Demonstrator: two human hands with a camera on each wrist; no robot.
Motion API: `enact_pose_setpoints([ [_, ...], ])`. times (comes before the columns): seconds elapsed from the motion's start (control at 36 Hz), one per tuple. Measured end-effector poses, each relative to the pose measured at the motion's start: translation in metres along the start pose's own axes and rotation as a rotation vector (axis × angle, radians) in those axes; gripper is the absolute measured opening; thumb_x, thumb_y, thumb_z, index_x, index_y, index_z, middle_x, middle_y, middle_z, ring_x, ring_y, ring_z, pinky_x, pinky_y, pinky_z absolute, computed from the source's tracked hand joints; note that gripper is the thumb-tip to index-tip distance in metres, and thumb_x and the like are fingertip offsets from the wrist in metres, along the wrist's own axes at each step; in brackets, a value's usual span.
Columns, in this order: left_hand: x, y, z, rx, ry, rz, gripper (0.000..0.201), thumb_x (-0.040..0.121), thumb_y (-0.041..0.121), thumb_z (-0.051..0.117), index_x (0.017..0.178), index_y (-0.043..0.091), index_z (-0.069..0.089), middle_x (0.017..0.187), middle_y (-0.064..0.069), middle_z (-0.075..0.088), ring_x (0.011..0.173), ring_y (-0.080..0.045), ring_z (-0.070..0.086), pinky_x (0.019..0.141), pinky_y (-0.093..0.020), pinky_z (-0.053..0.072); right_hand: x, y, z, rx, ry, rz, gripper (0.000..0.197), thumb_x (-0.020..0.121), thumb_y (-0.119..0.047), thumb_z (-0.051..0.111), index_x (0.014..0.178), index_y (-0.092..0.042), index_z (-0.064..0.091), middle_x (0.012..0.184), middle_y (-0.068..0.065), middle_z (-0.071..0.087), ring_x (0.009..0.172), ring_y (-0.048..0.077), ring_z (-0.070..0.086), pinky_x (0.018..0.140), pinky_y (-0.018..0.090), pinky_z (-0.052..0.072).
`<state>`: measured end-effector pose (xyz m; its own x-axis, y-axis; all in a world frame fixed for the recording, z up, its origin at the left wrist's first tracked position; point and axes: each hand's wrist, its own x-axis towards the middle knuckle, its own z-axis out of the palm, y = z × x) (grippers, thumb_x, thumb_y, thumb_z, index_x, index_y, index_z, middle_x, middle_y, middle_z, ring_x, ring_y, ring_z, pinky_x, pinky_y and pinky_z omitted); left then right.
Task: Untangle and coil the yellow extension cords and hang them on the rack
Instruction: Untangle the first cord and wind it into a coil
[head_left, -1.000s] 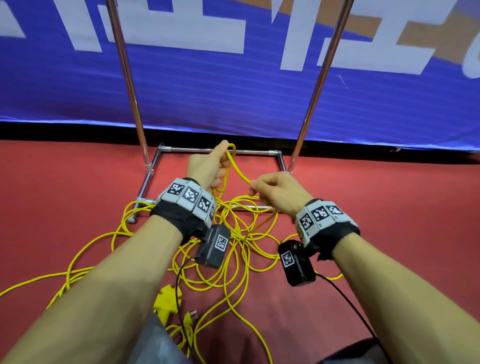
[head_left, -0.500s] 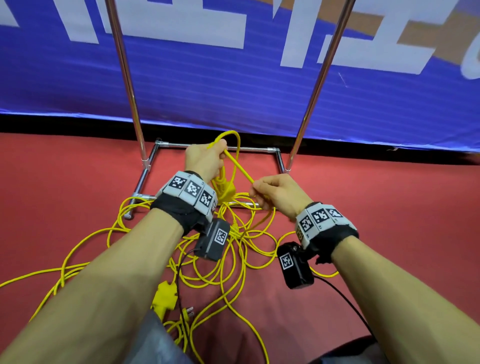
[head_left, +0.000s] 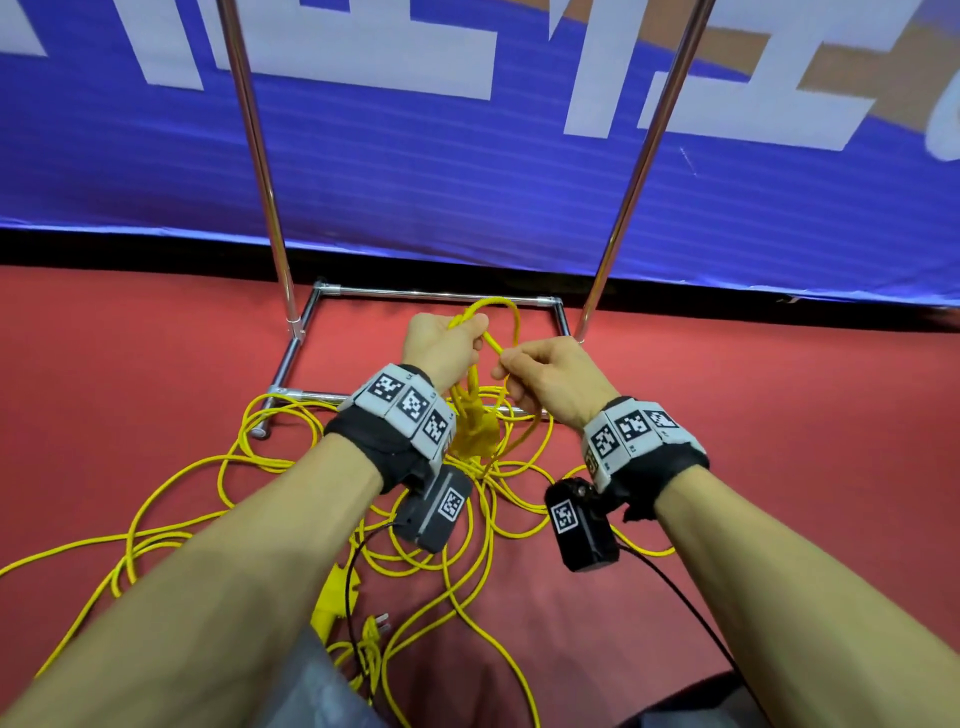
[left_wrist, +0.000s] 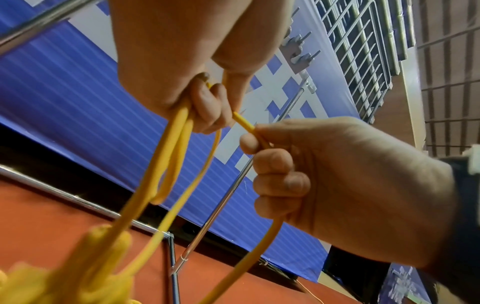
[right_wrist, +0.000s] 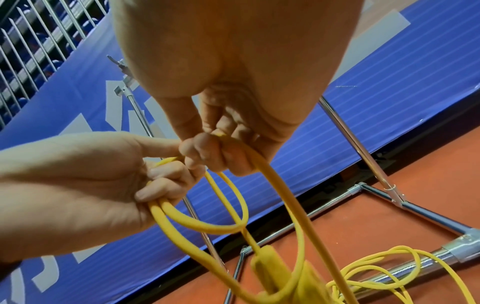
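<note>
A tangle of yellow extension cord (head_left: 467, 530) lies on the red floor in front of the chrome rack (head_left: 260, 156). My left hand (head_left: 441, 348) grips a small bundle of cord loops (left_wrist: 171, 144), and a yellow socket block (head_left: 475, 431) hangs below it. My right hand (head_left: 540, 374) pinches one strand of the cord (left_wrist: 245, 124) just right of the left hand and holds it up against the loops. In the right wrist view the cord (right_wrist: 275, 185) curves down from my curled right fingers (right_wrist: 207, 156) beside the left hand (right_wrist: 85, 185).
The rack's base frame (head_left: 436, 296) sits on the floor just beyond my hands, with two upright poles (head_left: 639, 166) rising in front of a blue banner (head_left: 467, 171). A yellow plug (head_left: 332, 597) and a small pronged plug (head_left: 376, 623) lie near my knees.
Both hands have risen and come closer together. The loop above my left hand has grown, and the socket block has lifted off the floor pile.
</note>
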<state>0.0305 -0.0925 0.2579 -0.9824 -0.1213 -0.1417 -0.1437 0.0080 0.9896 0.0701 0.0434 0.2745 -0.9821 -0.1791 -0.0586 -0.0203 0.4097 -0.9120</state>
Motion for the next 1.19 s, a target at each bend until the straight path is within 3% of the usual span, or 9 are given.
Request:
enact_pose_setpoints([
  [0.17, 0.017, 0.01, -0.012, -0.105, 0.106, 0.009, 0.03, 0.089, 0.01, 0.061, 0.06, 0.007, 0.057, 0.047, -0.002, 0.046, 0.029, -0.007, 0.034, 0.033, -0.012, 0.021, -0.004, 0.008, -0.005, 0.02, -0.069, 0.055, 0.031, 0.098, -0.011, 0.046, 0.071, -0.007, 0.062, 0.05, 0.003, 0.055, 0.041, 0.017, 0.051, 0.046, 0.026, 0.043],
  [0.36, 0.015, 0.005, -0.013, 0.018, 0.008, 0.057, 0.03, 0.093, 0.017, 0.058, 0.063, 0.009, 0.058, 0.059, -0.006, 0.045, 0.033, -0.006, 0.032, 0.034, -0.014, 0.023, -0.007, 0.011, -0.011, -0.061, -0.041, 0.04, 0.028, 0.096, -0.012, 0.049, 0.073, -0.006, 0.064, 0.051, 0.002, 0.055, 0.039, 0.015, 0.05, 0.044, 0.022, 0.04],
  [0.5, 0.004, 0.003, -0.004, -0.073, 0.033, 0.041, 0.035, 0.092, 0.02, 0.063, 0.06, 0.011, 0.052, 0.05, -0.001, 0.037, 0.038, -0.01, 0.027, 0.036, -0.016, 0.018, -0.001, 0.004, -0.005, -0.035, 0.038, 0.017, 0.027, 0.095, -0.012, 0.049, 0.073, -0.007, 0.064, 0.053, 0.003, 0.054, 0.042, 0.016, 0.048, 0.043, 0.021, 0.039],
  [0.61, -0.002, 0.001, 0.004, -0.113, 0.05, 0.054, 0.036, 0.092, 0.016, 0.062, 0.058, 0.01, 0.054, 0.052, -0.002, 0.045, 0.037, -0.009, 0.034, 0.034, -0.013, 0.022, 0.005, -0.001, 0.001, -0.004, 0.05, 0.01, 0.027, 0.093, -0.01, 0.048, 0.072, -0.009, 0.065, 0.054, 0.004, 0.056, 0.042, 0.016, 0.05, 0.047, 0.026, 0.041],
  [0.75, -0.002, -0.004, 0.007, -0.092, 0.087, 0.006, 0.039, 0.092, 0.018, 0.061, 0.056, 0.009, 0.053, 0.032, 0.007, 0.042, 0.032, -0.01, 0.036, 0.04, -0.019, 0.025, 0.006, -0.005, 0.004, 0.019, 0.045, -0.004, 0.026, 0.093, -0.01, 0.048, 0.072, -0.009, 0.064, 0.056, 0.005, 0.056, 0.044, 0.018, 0.052, 0.05, 0.029, 0.044],
  [0.83, -0.001, 0.0, 0.005, -0.102, 0.11, 0.033, 0.03, 0.08, 0.023, 0.064, 0.054, 0.011, 0.055, 0.035, 0.006, 0.042, 0.041, -0.018, 0.035, 0.046, -0.025, 0.025, 0.003, -0.005, 0.005, 0.017, 0.012, -0.013, 0.027, 0.094, -0.01, 0.048, 0.072, -0.01, 0.064, 0.056, 0.004, 0.057, 0.046, 0.018, 0.055, 0.052, 0.029, 0.046],
  [0.92, 0.002, 0.007, 0.002, -0.131, 0.093, 0.062, 0.02, 0.069, 0.026, 0.059, 0.057, 0.01, 0.055, 0.037, 0.006, 0.038, 0.038, -0.015, 0.032, 0.041, -0.02, 0.022, -0.002, -0.001, -0.001, 0.024, -0.027, 0.0, 0.027, 0.095, -0.008, 0.048, 0.073, -0.008, 0.064, 0.058, 0.005, 0.06, 0.048, 0.019, 0.058, 0.055, 0.031, 0.049],
  [1.03, 0.019, 0.012, -0.013, -0.192, 0.162, 0.056, 0.023, 0.079, 0.01, 0.06, 0.056, 0.01, 0.052, 0.04, 0.004, 0.039, 0.032, -0.01, 0.031, 0.035, -0.012, 0.021, -0.013, 0.009, -0.013, 0.057, -0.134, 0.035, 0.031, 0.1, -0.01, 0.046, 0.074, -0.002, 0.061, 0.054, 0.005, 0.059, 0.042, 0.015, 0.056, 0.048, 0.025, 0.047],
  [1.19, 0.017, 0.007, -0.013, -0.083, 0.085, 0.096, 0.025, 0.088, 0.018, 0.06, 0.065, 0.008, 0.057, 0.04, 0.006, 0.038, 0.04, -0.013, 0.032, 0.038, -0.017, 0.022, -0.018, 0.01, -0.015, 0.023, -0.136, 0.035, 0.033, 0.101, -0.012, 0.046, 0.072, -0.003, 0.061, 0.047, 0.001, 0.054, 0.038, 0.014, 0.05, 0.041, 0.023, 0.041],
])
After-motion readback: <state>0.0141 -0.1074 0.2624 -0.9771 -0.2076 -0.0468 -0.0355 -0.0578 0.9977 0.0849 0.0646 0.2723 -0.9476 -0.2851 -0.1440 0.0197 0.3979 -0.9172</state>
